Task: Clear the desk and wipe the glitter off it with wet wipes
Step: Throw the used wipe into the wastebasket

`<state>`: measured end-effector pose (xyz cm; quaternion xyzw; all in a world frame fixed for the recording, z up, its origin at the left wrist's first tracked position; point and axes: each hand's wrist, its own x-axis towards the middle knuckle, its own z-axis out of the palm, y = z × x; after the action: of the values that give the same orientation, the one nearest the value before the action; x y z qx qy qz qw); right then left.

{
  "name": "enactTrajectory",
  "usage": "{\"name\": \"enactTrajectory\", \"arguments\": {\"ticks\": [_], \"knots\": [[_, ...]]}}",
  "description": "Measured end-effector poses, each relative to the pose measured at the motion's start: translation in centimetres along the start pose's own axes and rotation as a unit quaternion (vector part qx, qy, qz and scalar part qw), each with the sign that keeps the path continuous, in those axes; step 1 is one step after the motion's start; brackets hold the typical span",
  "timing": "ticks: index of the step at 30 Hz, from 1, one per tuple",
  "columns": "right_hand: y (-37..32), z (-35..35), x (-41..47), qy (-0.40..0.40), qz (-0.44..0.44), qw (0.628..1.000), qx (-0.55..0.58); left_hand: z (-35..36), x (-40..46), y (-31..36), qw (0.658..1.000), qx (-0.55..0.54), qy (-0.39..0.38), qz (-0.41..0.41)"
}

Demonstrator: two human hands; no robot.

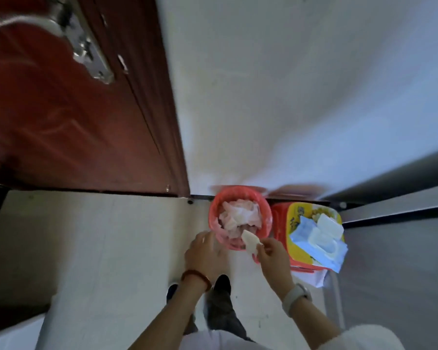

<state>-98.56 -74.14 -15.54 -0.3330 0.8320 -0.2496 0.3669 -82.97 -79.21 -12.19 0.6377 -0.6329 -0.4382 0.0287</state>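
Two hands hang over a pale tiled floor (pixel 99 248), by a red bin (pixel 238 218) standing against the white wall (pixel 276 97), right of a red-brown door (pixel 74 122). The right hand (pixel 273 253) pinches a used wipe (pixel 250 241) over the bin's near rim; the left hand (pixel 204 251) hovers loosely open beside the bin. A wet-wipe pack (pixel 319 242) lies right of it.

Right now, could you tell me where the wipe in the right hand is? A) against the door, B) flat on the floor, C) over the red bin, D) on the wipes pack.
C: the right hand pinches the wipe just above the near rim of the red bin, which already holds crumpled wipes; the wipes pack lies apart, to the right.
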Motion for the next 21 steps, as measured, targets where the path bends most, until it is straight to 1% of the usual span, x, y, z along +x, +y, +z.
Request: {"name": "enactTrajectory", "arguments": {"ticks": [1, 3, 5, 6, 8, 9, 11, 14, 18, 21], "knots": [[0.9, 0.2, 1.8, 0.008, 0.006, 1.0, -0.013, 0.6, 1.7, -0.2, 0.998, 0.062, -0.005, 0.007], [1.9, 0.7, 5.2, 0.015, 0.017, 0.999, -0.03, 1.6, 4.9, -0.7, 0.992, 0.124, -0.022, 0.015], [2.6, 1.7, 8.5, -0.021, 0.037, 0.999, -0.034, 2.6, 7.8, -1.3, 0.986, 0.162, -0.031, 0.022], [2.8, 2.3, 9.8, -0.051, 0.047, 0.997, -0.04, 3.0, 9.2, -1.7, 0.982, 0.183, -0.04, 0.024], [3.8, 3.6, 11.8, -0.1, 0.028, 0.991, -0.082, 4.0, 11.5, -2.7, 0.973, 0.217, -0.071, 0.015], [4.1, 3.9, 12.2, -0.111, 0.02, 0.988, -0.105, 4.4, 12.4, -3.0, 0.969, 0.23, -0.091, 0.009], [3.6, 3.9, 12.0, -0.102, -0.003, 0.987, -0.126, 4.8, 13.2, -3.3, 0.964, 0.24, -0.117, 0.004], [2.5, 3.9, 11.1, -0.107, -0.019, 0.988, -0.106, 4.2, 13.2, -3.1, 0.966, 0.231, -0.115, 0.001], [-0.3, 3.5, 9.0, -0.131, -0.025, 0.986, -0.105, 1.6, 11.4, -2.4, 0.977, 0.202, -0.071, 0.01], [-3.7, 3.1, 6.6, -0.15, -0.063, 0.979, -0.121, -1.5, 8.8, -2.7, 0.985, 0.172, -0.022, -0.002]]}}
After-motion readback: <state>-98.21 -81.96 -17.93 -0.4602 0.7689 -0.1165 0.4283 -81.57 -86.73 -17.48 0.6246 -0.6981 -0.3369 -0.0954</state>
